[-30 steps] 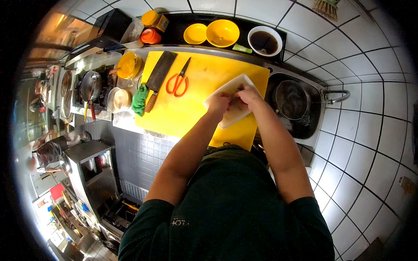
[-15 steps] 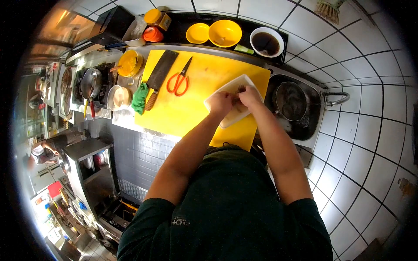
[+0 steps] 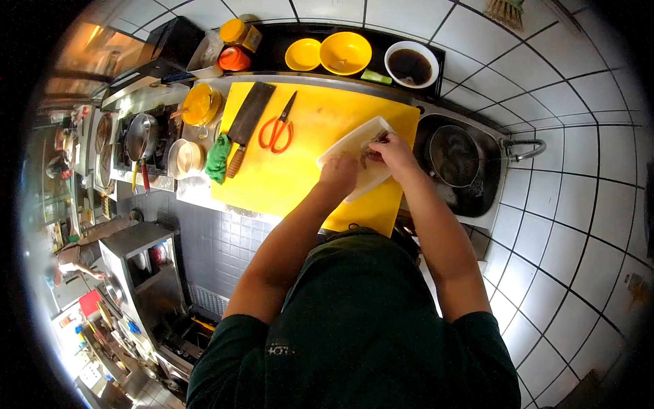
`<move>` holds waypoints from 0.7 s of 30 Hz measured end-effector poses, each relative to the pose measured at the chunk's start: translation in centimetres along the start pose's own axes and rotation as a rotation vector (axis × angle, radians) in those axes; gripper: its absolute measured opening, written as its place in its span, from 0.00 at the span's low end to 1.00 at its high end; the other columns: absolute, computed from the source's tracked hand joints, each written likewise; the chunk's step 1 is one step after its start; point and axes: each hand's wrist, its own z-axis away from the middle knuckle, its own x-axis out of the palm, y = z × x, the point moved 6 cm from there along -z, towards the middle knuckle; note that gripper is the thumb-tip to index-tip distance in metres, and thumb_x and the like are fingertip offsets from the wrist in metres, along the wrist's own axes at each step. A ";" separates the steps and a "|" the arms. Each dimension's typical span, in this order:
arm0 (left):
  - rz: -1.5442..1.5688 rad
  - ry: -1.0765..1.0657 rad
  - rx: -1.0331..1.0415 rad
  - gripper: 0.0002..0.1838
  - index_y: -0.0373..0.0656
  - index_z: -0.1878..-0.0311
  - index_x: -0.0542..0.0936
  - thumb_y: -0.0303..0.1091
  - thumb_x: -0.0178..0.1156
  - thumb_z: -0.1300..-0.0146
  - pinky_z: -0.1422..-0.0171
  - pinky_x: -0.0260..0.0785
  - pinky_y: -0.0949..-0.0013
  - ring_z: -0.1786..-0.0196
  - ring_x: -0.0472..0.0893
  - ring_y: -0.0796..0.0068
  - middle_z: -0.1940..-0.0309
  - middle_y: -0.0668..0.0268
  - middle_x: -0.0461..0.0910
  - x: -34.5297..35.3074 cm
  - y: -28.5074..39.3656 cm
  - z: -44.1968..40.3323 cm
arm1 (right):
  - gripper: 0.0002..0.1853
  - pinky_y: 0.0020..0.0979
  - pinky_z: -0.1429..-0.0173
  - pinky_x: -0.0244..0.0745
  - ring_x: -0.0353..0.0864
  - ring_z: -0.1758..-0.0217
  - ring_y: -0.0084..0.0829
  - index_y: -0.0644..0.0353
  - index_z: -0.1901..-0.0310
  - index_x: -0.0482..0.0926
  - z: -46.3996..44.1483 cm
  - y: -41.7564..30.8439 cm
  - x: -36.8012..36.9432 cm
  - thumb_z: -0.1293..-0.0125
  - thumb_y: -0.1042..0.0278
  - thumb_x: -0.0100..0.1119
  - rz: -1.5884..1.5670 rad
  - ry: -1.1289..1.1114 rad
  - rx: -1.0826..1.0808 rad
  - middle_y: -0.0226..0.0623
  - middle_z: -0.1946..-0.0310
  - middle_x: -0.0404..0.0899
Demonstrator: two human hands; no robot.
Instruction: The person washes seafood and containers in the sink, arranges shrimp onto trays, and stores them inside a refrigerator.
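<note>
A white rectangular tray (image 3: 371, 178) lies tilted across the right part of the yellow cutting board (image 3: 306, 184). My left hand (image 3: 340, 170) is closed over the tray's left side; what its fingers hold, if anything, is hidden. Over the tray's right side, my right hand (image 3: 393, 151) pinches a small greyish-brown piece (image 3: 373, 142), too small to name. Red-handled scissors (image 3: 277, 129) and a cleaver (image 3: 251, 114) lie on the board, with a green cloth (image 3: 218, 158) beside the cleaver's handle.
Right of the board is a sink (image 3: 470, 198) holding a round pan (image 3: 454, 156). Yellow bowls (image 3: 346, 53) and a white bowl of dark liquid (image 3: 411, 65) stand behind. At the left are a stove with a wok (image 3: 142, 136) and, farther off, another person (image 3: 78, 258).
My left hand has moved slightly left and down, apart from my right hand. More of the greyish-brown piece shows at my right fingertips. The distant person has shifted.
</note>
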 end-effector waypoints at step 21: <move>0.496 0.399 -0.445 0.31 0.27 0.34 0.68 0.34 0.66 0.35 0.36 0.72 0.51 0.41 0.77 0.45 0.41 0.40 0.72 -4.9 -3.9 7.8 | 0.10 0.31 0.52 0.87 0.83 0.59 0.31 0.67 0.54 0.79 7.1 0.7 -24.5 0.30 0.69 0.62 -0.409 0.363 0.037 0.40 0.62 0.81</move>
